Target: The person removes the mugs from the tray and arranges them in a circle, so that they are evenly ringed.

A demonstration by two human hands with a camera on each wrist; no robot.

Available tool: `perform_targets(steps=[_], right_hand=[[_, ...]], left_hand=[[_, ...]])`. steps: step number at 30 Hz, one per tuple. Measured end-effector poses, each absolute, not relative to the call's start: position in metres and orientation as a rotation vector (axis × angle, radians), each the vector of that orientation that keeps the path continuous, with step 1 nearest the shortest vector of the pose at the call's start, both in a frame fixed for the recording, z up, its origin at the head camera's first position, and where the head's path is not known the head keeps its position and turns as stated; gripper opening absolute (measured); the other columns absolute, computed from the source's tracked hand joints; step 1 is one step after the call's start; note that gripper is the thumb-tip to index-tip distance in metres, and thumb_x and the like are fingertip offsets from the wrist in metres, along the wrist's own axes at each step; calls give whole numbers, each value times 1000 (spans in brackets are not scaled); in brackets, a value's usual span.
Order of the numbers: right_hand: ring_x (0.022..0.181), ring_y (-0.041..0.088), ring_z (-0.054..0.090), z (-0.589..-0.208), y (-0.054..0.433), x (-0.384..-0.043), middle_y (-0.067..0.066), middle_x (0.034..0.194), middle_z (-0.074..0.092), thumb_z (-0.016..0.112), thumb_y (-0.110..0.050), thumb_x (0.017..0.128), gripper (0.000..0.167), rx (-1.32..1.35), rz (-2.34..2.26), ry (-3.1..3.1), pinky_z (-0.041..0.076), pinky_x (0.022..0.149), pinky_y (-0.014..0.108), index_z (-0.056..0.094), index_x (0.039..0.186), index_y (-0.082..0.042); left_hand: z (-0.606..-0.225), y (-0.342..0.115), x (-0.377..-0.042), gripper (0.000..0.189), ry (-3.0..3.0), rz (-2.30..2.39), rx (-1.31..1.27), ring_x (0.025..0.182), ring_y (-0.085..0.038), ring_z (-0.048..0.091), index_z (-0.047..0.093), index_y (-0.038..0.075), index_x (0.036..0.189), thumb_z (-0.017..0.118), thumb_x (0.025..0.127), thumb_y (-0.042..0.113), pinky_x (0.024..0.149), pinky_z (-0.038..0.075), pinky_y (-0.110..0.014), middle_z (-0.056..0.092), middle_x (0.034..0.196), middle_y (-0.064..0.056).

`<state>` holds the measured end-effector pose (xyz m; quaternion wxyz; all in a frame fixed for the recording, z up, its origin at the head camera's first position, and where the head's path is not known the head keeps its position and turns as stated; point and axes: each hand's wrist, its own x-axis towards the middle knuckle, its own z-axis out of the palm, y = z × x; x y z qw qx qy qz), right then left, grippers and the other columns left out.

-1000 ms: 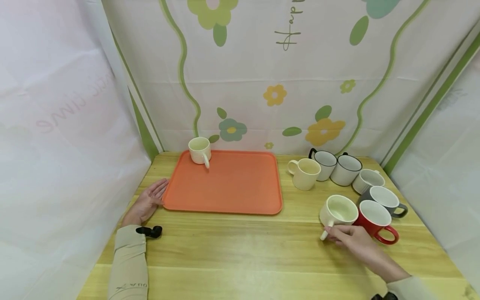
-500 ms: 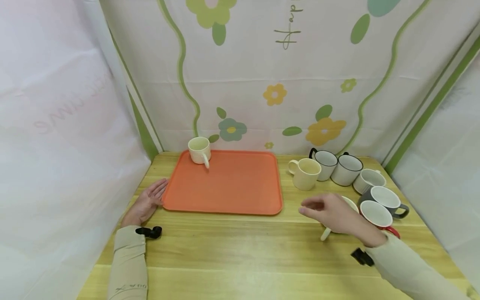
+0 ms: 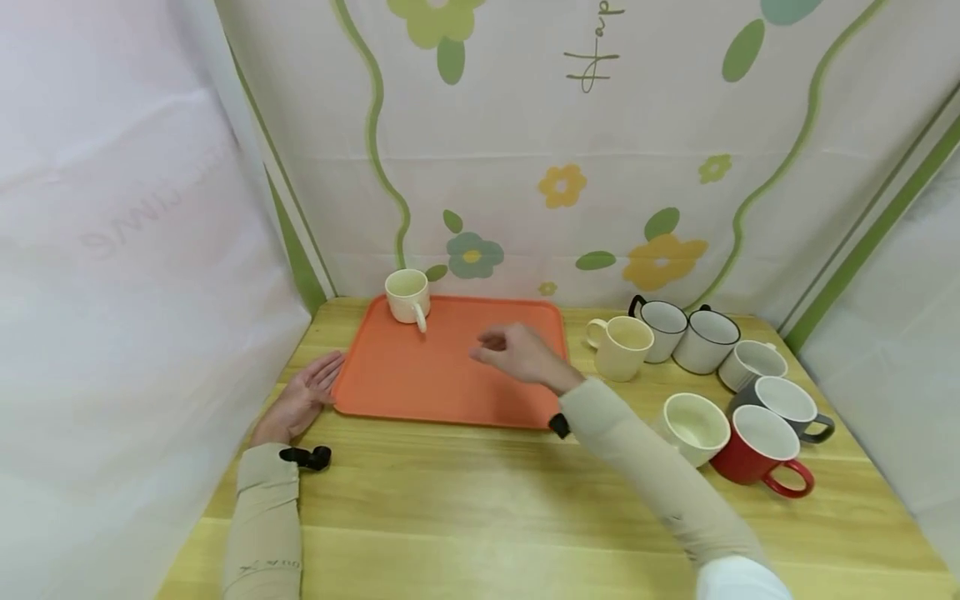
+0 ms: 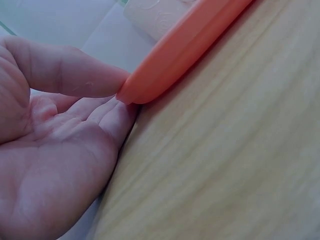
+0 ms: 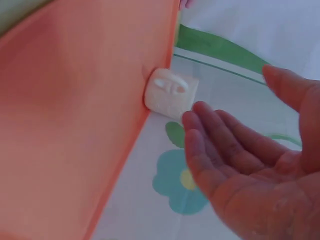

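My left hand point(image 3: 303, 398) is at the left edge of an orange tray point(image 3: 450, 375), its thumb on the near corner of the rim. In the left wrist view the thumb point(image 4: 85, 75) and fingers pinch that rim. My right hand point(image 3: 517, 352) is over the tray with nothing in it, fingers slightly bent and thumb apart from the fingers point(image 5: 230, 145) in the right wrist view. A cream mug point(image 3: 406, 300) stands upright in the tray's back left corner, handle toward the front right; the right hand is to its right.
On the right of the wooden table point(image 3: 450, 508) stand a pale yellow mug point(image 3: 622, 350), two black-rimmed white mugs point(image 3: 707, 343), a ribbed white mug point(image 3: 752, 365), a grey mug point(image 3: 783, 400), a red mug point(image 3: 761, 446) and another cream mug point(image 3: 693, 429). A printed curtain point(image 3: 510, 167) hangs behind.
My right hand has let go of the right-hand cream mug's handle and moved left, over the tray, without the mug. The left hand stays at the tray's edge; the head view shifts slightly.
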<state>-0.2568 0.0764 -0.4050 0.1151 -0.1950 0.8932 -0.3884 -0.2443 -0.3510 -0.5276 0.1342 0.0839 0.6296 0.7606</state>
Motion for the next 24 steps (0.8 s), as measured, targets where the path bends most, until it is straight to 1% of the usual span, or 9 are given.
perform_targets(steps=[4, 7, 11, 14, 16, 20, 22, 24], right_hand=[[133, 24, 64, -426, 44, -282, 5, 144, 67, 66, -52, 101, 63, -579, -1257, 2553, 56, 110, 44, 59, 150, -14], [140, 27, 59, -442, 21, -296, 6, 153, 61, 67, -55, 99, 71, -556, -1353, 2507, 53, 115, 46, 53, 155, -13], [152, 30, 47, -459, -6, -307, 7, 166, 48, 66, -60, 98, 84, -490, -1426, 2461, 45, 123, 50, 42, 163, -12], [160, 29, 36, -468, -19, -311, 4, 173, 36, 66, -64, 96, 94, -421, -1458, 2427, 38, 128, 53, 32, 167, -13], [162, 29, 30, -473, -24, -313, 2, 175, 31, 65, -66, 95, 98, -416, -1449, 2427, 35, 129, 56, 26, 169, -16], [163, 29, 28, -482, -31, -319, 3, 175, 31, 66, -65, 95, 98, -478, -1405, 2436, 35, 128, 58, 21, 171, -23], [163, 29, 28, -486, -34, -321, 4, 175, 31, 67, -61, 96, 96, -512, -1415, 2423, 35, 128, 58, 21, 171, -24], [162, 29, 30, -490, -37, -322, 3, 173, 35, 69, -56, 97, 92, -497, -1470, 2391, 36, 127, 57, 22, 171, -26]], left_hand=[[-528, -348, -245, 98, 1813, 2207, 232, 164, -39, -9, -2, -4, 168, 41, 84, -32, 111, 46, -10, -7, 176, -25], [-528, -348, -245, 98, 1818, 2200, 234, 164, -38, -9, -3, -3, 168, 41, 85, -32, 112, 46, -11, -7, 176, -25], [-528, -351, -244, 100, 1818, 2197, 212, 164, -37, -7, -2, -1, 169, 42, 84, -31, 112, 45, -10, -6, 177, -23], [-528, -352, -244, 100, 1809, 2198, 199, 165, -36, -7, -2, 0, 169, 41, 85, -32, 112, 45, -10, -6, 177, -22], [-528, -352, -245, 99, 1806, 2201, 208, 165, -37, -8, -3, -1, 168, 40, 85, -32, 112, 45, -10, -7, 177, -23], [-529, -350, -247, 98, 1795, 2214, 244, 163, -39, -10, -4, -3, 168, 39, 85, -32, 112, 45, -10, -8, 176, -25], [-529, -350, -247, 98, 1805, 2210, 248, 164, -38, -8, -3, -4, 168, 41, 84, -32, 113, 45, -11, -7, 176, -25], [-530, -350, -247, 99, 1813, 2205, 265, 163, -39, -9, -3, -4, 167, 41, 84, -32, 113, 45, -11, -8, 175, -26]])
